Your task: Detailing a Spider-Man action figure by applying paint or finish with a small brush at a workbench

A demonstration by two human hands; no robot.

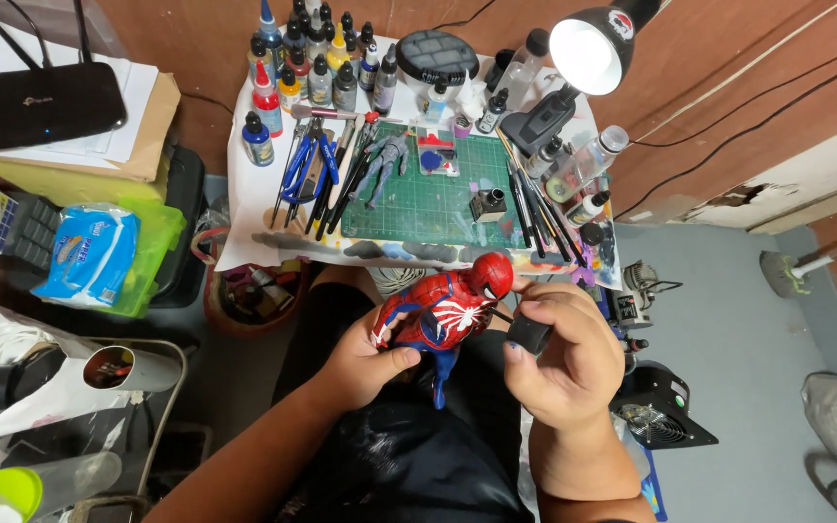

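Observation:
My left hand (365, 363) grips a red and blue action figure (443, 310) with a white spider mark on its chest, held over my lap just below the small work table. My right hand (564, 353) is closed around a small black cylinder-shaped tool (530, 332) whose thin tip touches the figure near its neck. On the green cutting mat (428, 199) lies a grey unpainted figure (383, 165).
Several paint bottles (307, 58) stand at the back of the table, with pliers and brushes (317, 174) left of the mat and more brushes (540, 208) on the right. A lit desk lamp (588, 48) leans over. A router (36, 102), wipes pack (89, 254) and fan (661, 412) surround me.

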